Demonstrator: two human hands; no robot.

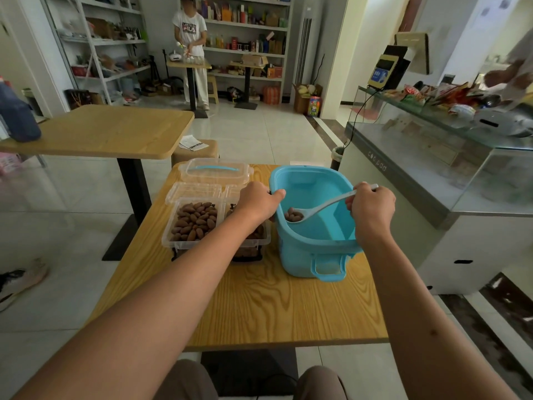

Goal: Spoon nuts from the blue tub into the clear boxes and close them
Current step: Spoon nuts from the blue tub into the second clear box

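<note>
The blue tub (317,249) stands on the wooden table (259,307), right of centre. My left hand (258,202) grips the tub's left rim. My right hand (372,209) holds the handle of a pale spoon (320,207) whose bowl, inside the tub, carries a few brown nuts (293,215). Left of the tub sit two clear boxes with their lids hinged back. The left box (193,223) is full of nuts. The right box (253,235) is mostly hidden under my left forearm.
A clear lid with a blue handle (215,170) lies behind the boxes. A second wooden table (101,131) stands to the far left, a glass counter (432,157) to the right. A person stands at a far table by the shelves.
</note>
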